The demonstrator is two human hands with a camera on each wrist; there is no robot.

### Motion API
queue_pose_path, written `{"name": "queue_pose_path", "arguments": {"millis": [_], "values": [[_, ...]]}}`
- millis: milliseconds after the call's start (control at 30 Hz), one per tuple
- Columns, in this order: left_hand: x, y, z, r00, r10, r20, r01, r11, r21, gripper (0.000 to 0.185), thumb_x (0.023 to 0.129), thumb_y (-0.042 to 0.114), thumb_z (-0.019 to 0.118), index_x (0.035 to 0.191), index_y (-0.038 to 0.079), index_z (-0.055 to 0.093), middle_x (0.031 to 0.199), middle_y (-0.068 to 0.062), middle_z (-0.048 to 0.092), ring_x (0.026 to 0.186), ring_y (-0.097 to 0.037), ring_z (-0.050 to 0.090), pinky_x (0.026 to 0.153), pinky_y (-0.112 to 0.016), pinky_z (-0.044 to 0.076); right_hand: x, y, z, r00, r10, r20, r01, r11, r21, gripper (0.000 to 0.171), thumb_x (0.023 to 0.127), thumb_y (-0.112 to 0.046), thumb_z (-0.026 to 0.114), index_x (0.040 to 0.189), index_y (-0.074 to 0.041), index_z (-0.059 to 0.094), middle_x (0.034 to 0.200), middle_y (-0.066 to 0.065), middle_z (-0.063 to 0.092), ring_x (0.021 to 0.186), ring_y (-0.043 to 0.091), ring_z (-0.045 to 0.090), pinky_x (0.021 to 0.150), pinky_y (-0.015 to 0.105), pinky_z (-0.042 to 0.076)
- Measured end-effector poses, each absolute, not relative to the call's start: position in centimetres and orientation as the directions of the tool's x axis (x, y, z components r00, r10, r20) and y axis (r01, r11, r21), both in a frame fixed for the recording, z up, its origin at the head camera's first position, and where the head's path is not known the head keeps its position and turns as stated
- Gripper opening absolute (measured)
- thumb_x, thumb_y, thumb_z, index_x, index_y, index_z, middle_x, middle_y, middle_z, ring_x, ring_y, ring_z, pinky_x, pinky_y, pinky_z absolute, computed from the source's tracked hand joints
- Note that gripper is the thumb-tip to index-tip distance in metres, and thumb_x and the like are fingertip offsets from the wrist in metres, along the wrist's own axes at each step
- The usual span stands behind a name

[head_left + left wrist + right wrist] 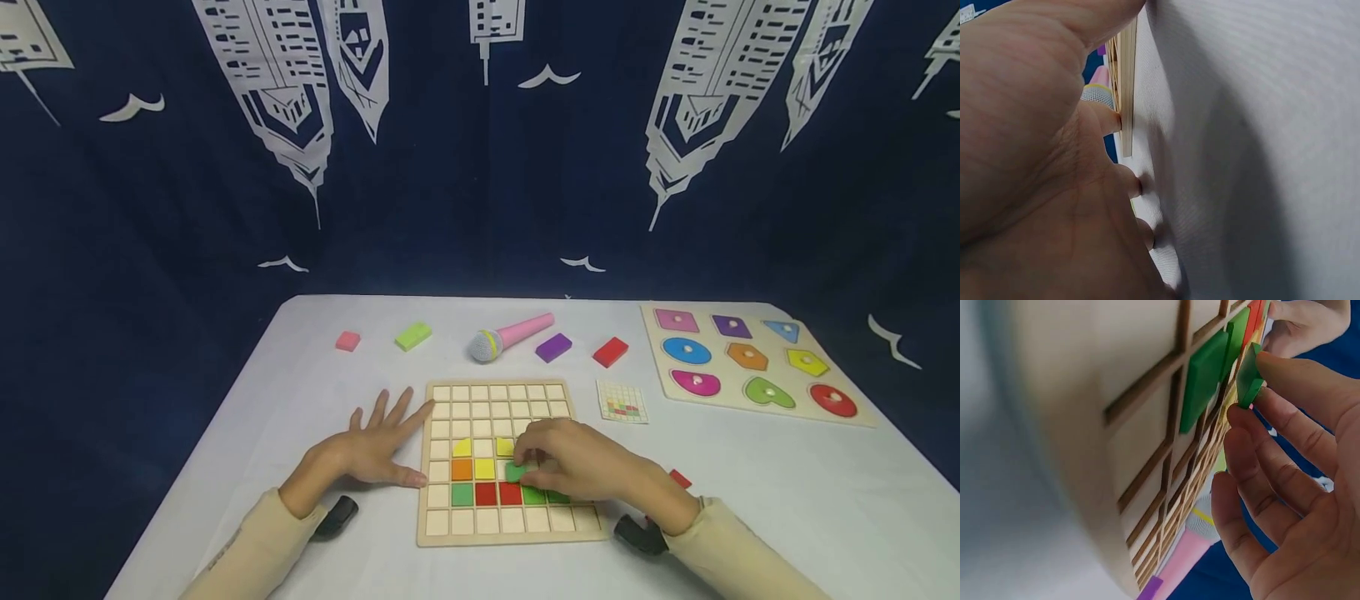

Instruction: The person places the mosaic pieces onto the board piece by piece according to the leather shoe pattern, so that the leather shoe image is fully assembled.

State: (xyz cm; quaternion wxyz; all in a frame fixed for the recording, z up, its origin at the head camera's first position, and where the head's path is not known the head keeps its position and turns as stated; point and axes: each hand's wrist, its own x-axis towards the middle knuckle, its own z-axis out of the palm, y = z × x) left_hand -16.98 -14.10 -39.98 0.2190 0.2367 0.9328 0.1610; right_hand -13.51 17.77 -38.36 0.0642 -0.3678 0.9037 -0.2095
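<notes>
A wooden grid board (512, 534) lies on the white table, with yellow, orange, red and green tiles in several of its cells. My right hand (581, 458) is over the board's right half and pinches a green tile (1249, 378) between thumb and fingertips. In the right wrist view that tile is tilted, above the grid; another green tile (1205, 381) sits in a cell near it. My left hand (378, 450) has its fingers spread on the table, with thumb and index finger touching the board's left edge. The right hand hides some cells.
Behind the board lie a pink toy microphone (517, 335), a purple block (553, 347), a red block (611, 352), a light green block (413, 336) and a pink block (348, 341). A pattern card (622, 392) lies to the right, near a shape puzzle board (720, 358).
</notes>
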Motion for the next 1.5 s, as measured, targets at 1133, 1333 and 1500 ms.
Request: {"name": "queue_pose_path", "arguments": {"millis": [1133,1333,1500], "values": [[-17.0,-14.1,-39.9,-0.791,0.512,-0.333,0.377,0.838,0.394,0.11,0.081,0.061,0.073,0.162,0.018,0.012,0.167,-0.022,-0.006,0.15,-0.052,-0.012,0.11,-0.079,-0.001,-9.2,28.0,-38.8,-0.848,-0.525,-0.067,-0.413,0.737,-0.535,0.027,0.085,-0.041,0.079,0.108,-0.03,0.071,0.106,-0.018,0.067,0.095,0.005,0.059,0.086,0.027,0.054],[-17.0,-14.0,-39.9,-0.788,0.517,-0.334,0.376,0.834,0.404,0.11,0.081,0.06,0.073,0.162,0.018,0.013,0.167,-0.023,-0.006,0.15,-0.052,-0.013,0.11,-0.079,-0.001,-8.0,30.9,-39.3,-0.845,-0.516,-0.139,-0.309,0.684,-0.661,0.034,0.081,-0.038,0.083,0.111,-0.027,0.07,0.102,-0.011,0.067,0.089,0.007,0.057,0.078,0.021,0.05],[-17.0,-14.0,-39.9,-0.788,0.516,-0.335,0.376,0.835,0.403,0.11,0.082,0.06,0.073,0.162,0.018,0.013,0.167,-0.023,-0.006,0.15,-0.052,-0.013,0.11,-0.079,-0.001,-7.6,32.0,-39.5,-0.842,-0.505,-0.191,-0.279,0.71,-0.647,0.033,0.079,-0.028,0.085,0.109,-0.03,0.069,0.104,-0.013,0.066,0.088,0.005,0.056,0.077,0.019,0.051]]}}
